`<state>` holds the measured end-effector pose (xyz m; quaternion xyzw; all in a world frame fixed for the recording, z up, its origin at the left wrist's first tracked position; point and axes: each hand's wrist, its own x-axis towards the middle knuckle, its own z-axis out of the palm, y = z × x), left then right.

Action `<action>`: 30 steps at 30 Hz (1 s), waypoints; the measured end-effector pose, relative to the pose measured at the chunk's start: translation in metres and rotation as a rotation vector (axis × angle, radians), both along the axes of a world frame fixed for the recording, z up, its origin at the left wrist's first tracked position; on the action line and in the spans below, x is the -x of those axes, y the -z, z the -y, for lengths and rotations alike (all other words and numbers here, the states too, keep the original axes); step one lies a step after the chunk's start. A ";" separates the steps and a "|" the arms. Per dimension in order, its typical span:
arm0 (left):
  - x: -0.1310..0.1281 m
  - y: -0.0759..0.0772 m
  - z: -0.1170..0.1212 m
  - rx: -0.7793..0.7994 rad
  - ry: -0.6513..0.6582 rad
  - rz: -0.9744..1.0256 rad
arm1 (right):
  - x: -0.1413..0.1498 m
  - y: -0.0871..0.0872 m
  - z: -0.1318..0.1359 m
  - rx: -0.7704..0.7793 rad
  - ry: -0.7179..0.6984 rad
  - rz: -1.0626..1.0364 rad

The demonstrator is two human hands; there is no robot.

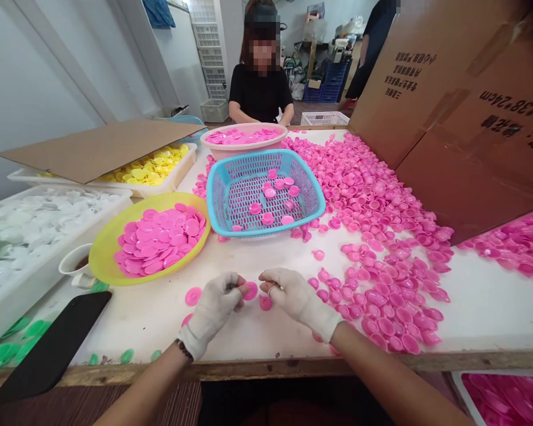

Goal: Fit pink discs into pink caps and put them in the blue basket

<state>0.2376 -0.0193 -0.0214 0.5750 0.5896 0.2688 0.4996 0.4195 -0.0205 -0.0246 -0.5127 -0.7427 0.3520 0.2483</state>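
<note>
Lying at the far left, a white tray (35,278) holds white discs, with a yellow bowl (104,248) of flat pink discs just beside it. The gloved left hand (213,307) pinches a pink disc (250,290) between its fingertips near the table's (257,337) front edge. A pink cap (265,302) sits under the gloved right hand (297,299), whose fingers close on it. Behind them stands a blue basket (311,195) with a few caps. To the right spreads a heap of pink caps (382,260) beneath a cardboard box (462,130).

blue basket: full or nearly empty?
Nearly empty. The blue basket holds only a scatter of pink caps; most of its mesh floor shows bare.
</note>
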 end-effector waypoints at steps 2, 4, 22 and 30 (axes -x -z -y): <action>-0.014 -0.002 0.004 0.054 0.028 0.140 | -0.002 0.003 -0.003 0.135 0.010 -0.147; -0.023 0.001 0.007 0.085 0.042 0.174 | -0.004 0.010 -0.005 0.293 0.029 -0.198; -0.026 0.034 0.007 0.271 0.090 0.195 | 0.001 0.040 -0.002 0.757 0.082 -0.272; -0.026 0.031 0.004 0.279 0.170 0.116 | 0.002 0.037 -0.015 0.929 -0.021 -0.305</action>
